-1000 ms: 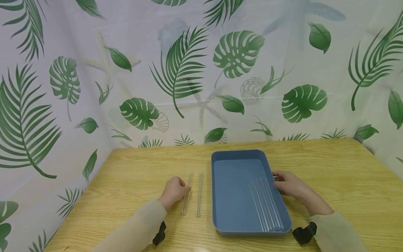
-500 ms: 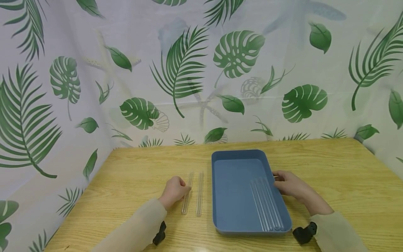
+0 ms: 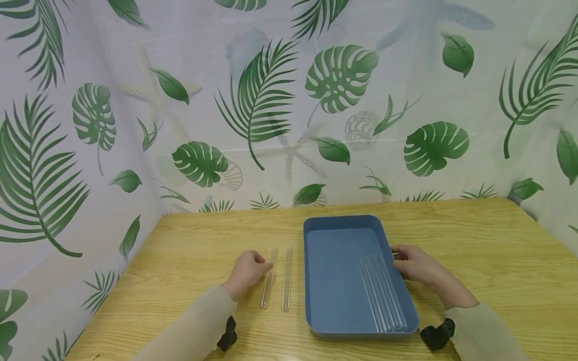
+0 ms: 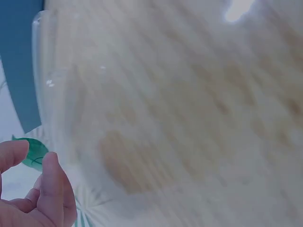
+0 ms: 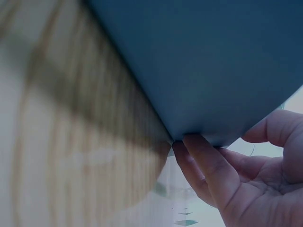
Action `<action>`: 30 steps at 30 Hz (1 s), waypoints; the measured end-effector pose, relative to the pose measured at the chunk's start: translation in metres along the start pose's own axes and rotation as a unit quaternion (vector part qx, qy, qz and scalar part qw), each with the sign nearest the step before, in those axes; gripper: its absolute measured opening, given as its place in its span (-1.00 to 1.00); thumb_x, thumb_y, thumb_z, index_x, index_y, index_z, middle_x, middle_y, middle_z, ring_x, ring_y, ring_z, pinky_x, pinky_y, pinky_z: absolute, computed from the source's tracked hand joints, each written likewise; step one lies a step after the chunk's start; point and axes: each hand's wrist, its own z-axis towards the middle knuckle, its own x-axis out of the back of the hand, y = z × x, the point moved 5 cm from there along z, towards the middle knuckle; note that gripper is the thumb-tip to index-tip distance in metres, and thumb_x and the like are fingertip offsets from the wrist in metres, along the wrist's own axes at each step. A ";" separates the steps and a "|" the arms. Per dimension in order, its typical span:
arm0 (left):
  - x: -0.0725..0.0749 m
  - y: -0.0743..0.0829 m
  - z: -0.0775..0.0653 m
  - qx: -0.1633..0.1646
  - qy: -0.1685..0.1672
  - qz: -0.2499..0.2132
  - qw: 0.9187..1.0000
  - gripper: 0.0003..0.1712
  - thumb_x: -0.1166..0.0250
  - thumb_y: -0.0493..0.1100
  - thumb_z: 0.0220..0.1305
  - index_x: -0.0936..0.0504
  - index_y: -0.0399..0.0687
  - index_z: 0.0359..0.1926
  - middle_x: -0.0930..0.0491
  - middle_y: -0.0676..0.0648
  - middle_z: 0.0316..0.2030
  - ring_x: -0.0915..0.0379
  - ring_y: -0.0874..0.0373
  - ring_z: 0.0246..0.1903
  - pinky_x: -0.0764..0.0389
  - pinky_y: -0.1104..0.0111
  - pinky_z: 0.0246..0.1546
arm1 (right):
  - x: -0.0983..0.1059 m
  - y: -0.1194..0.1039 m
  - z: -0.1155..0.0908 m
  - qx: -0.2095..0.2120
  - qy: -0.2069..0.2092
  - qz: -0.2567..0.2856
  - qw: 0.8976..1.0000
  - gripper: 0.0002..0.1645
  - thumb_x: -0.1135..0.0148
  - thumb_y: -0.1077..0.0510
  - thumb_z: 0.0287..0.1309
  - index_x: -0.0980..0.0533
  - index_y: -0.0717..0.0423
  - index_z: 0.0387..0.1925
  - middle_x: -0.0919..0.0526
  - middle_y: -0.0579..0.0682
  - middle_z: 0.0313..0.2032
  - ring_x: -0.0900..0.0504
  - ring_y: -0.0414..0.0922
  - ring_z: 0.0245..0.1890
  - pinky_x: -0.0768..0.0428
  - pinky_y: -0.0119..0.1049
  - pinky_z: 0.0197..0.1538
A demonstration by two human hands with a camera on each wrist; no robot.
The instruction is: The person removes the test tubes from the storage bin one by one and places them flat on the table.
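Note:
Two clear test tubes lie side by side on the wooden table, the left tube [image 3: 267, 291] and the right tube [image 3: 287, 281]. My left hand [image 3: 247, 273] is just beside the left tube. In the left wrist view its thumb and fingertips [image 4: 50, 163] are apart with nothing between them. A blue rectangular tray [image 3: 334, 281] stands to the right, with several clear test tubes [image 3: 381, 296] lying together along its right side. My right hand [image 3: 417, 268] touches the tray's outer right wall; in the right wrist view its fingers [image 5: 213, 165] rest on that wall, thumb near the rim.
The wooden table [image 3: 207, 235] runs back to a white cloth backdrop [image 3: 280, 100] printed with green leaves. Black wrist cameras sit on both sleeves, the left camera [image 3: 228, 333] and the right camera [image 3: 437, 335].
The left hand has shifted slightly up and left, its fingertips easing off the left tube, which stays on the table. The right hand and the tray have not moved.

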 end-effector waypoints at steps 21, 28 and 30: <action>-0.023 0.035 0.000 -0.025 -0.052 -0.139 0.989 -0.71 -0.20 -0.21 0.15 -0.42 -0.38 -0.20 -0.46 -0.18 -0.29 -0.45 0.02 -0.28 -0.54 0.21 -0.31 | 0.001 0.000 -0.001 0.002 -0.002 0.010 1.000 -0.39 0.11 0.32 0.17 0.01 0.60 0.16 -0.21 0.52 0.06 -0.38 0.22 -0.01 -0.49 -0.10 -0.12; -0.037 0.047 -0.004 -0.031 -0.074 -0.177 0.981 -0.66 -0.21 -0.19 0.15 -0.43 -0.38 -0.16 -0.47 -0.18 -0.26 -0.46 -0.02 -0.25 -0.54 0.23 -0.29 | 0.000 0.000 0.000 0.005 -0.008 0.013 1.000 -0.39 0.13 0.32 0.18 0.04 0.61 0.16 -0.18 0.53 0.07 -0.36 0.24 0.01 -0.49 -0.10 -0.11; -0.041 0.051 -0.005 -0.032 -0.079 -0.191 0.978 -0.67 -0.22 -0.20 0.14 -0.43 -0.39 -0.16 -0.47 -0.18 -0.26 -0.47 -0.02 -0.24 -0.54 0.23 -0.28 | 0.000 0.000 0.000 0.005 -0.009 0.011 1.000 -0.39 0.13 0.33 0.18 0.04 0.61 0.16 -0.18 0.53 0.07 -0.35 0.25 0.01 -0.49 -0.09 -0.11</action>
